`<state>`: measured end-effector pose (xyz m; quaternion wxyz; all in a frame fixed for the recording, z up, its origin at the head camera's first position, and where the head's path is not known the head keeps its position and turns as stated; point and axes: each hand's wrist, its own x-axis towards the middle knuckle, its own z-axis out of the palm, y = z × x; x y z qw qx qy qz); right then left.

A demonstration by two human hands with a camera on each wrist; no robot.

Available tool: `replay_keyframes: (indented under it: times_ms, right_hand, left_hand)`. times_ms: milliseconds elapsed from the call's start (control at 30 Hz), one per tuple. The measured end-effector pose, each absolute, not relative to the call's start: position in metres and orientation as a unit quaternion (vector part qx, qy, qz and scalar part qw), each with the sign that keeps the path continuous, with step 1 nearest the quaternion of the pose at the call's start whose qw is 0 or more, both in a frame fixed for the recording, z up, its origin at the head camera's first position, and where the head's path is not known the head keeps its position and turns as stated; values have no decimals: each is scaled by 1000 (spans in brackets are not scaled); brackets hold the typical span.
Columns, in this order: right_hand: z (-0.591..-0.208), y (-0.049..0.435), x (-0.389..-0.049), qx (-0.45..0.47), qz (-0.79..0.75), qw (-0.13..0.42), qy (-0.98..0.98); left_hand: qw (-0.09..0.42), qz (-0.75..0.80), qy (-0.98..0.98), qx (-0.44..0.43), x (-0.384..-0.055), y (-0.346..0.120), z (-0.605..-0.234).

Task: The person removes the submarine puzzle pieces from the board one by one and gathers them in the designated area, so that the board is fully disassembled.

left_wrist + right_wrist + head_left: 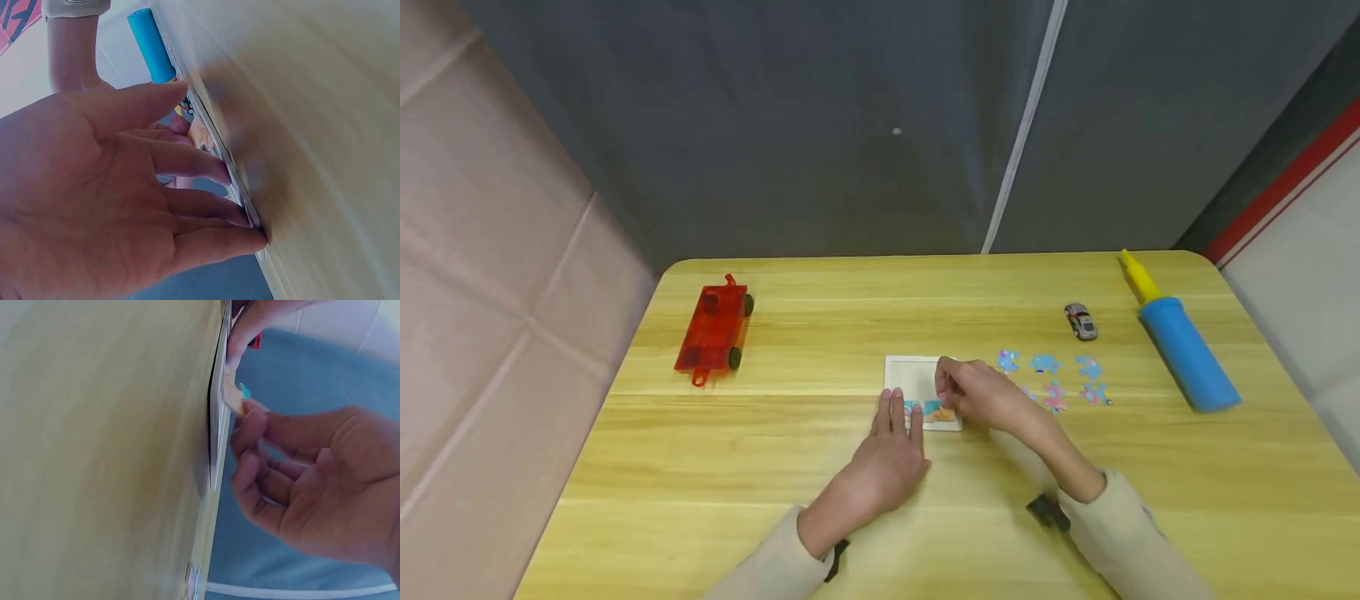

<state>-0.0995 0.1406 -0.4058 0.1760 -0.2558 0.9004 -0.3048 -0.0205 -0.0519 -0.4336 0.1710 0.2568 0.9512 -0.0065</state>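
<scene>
A small white puzzle tray (912, 374) lies on the wooden table, with joined picture pieces (931, 410) along its near side. My left hand (883, 467) rests straight fingertips on the tray's near left part; in the left wrist view those fingers touch the tray's edge. Above the tray's right side, my right hand (988, 396) pinches a puzzle piece (232, 394) between thumb and fingers. That piece stands tilted at the tray in the right wrist view, and the fingers hide part of it.
Several loose blue and pink puzzle pieces (1055, 397) lie right of the tray. Behind them is a small silver toy car (1081, 322). A blue and yellow hand pump (1191, 354) lies at the far right, and a red toy cart (713, 329) stands at the left.
</scene>
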Motion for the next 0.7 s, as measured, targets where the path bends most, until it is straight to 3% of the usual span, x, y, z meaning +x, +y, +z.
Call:
replay_keyframes:
  times_ms: [233,467,700]
  right_hand:
    - [-392,175,-101,-239,-370,196,876]
    - [-380,256,-95,-210,-391,196,874]
    - [-395,326,-79,-210,-369,198,883]
  left_hand:
    - [155,-7,952,264,-21,-53,-447]
    - [155,12,954,256,-17,-53,-438]
    - [149,-28,953,264,-15,-53,-429]
